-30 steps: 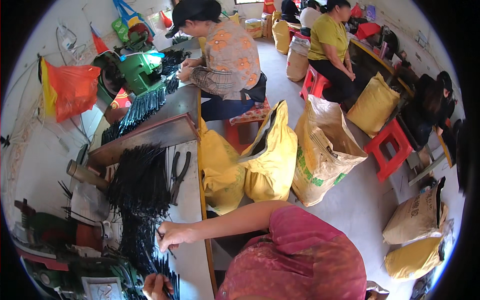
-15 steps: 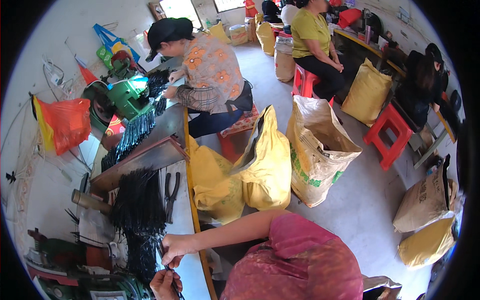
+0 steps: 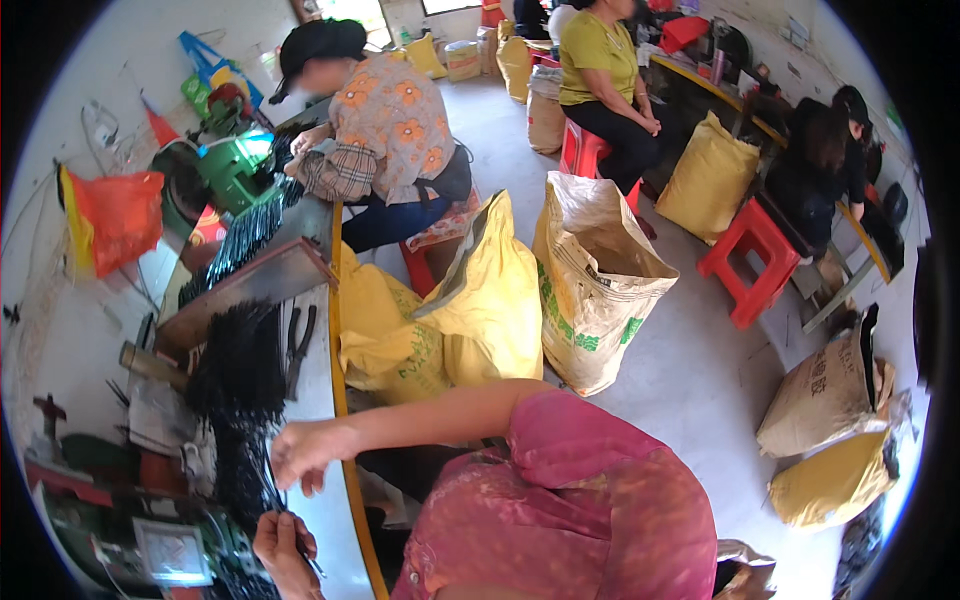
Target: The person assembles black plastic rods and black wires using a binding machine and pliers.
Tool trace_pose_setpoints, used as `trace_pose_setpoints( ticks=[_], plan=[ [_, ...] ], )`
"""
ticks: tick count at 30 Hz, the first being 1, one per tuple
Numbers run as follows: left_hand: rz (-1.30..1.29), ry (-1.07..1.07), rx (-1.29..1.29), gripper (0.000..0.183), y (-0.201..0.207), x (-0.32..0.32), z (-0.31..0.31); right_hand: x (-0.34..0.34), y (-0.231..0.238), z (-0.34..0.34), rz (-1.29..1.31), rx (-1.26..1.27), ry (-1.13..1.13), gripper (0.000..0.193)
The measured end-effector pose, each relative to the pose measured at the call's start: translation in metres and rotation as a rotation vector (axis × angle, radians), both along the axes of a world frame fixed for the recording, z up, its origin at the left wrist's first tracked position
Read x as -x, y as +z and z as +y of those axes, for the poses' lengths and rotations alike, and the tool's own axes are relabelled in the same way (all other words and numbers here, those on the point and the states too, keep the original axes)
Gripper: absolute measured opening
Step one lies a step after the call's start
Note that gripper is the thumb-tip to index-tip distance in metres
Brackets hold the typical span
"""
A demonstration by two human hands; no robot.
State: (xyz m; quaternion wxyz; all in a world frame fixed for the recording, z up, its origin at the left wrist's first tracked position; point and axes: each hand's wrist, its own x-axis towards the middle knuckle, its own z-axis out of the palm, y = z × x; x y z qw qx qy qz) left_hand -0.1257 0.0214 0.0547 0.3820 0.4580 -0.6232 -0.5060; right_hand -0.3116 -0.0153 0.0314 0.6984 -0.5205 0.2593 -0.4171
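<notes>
Thin dark strips are pinched in my left hand, low over the edge of the pale worktop. Just above it, my right hand hovers with bent fingers somewhat apart, and I make out nothing gripped in it. Its outline is slightly blurred. Beside both hands lies a long heap of thin black strips, which stretches along the bench. Dark-handled pliers rest near the heap, toward the yellow bench edge. The far ends of the strips in my left hand blend into the heap.
A machine stands at the lower left. A wooden divider crosses the bench; beyond it a co-worker sits at a green machine. Yellow sacks and an open pale sack stand beside the bench.
My right hand has moved away from the strips, and its fingers have loosened. My left hand still pinches them. The whole view has shifted, so the surroundings sit farther left.
</notes>
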Motion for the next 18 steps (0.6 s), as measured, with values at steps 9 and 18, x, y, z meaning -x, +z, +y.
trace_pose_setpoints(
  ticks=[9, 18],
  plan=[
    [-0.019, 0.057, 0.055, 0.011, 0.001, -0.014, 0.032, -0.038, 0.017, 0.019, -0.16, 0.017, -0.053, 0.014],
    [0.124, 0.124, 0.061, 0.006, -0.029, -0.019, 0.043, -0.059, -0.012, 0.021, -0.096, -0.074, -0.048, 0.014]
  ],
)
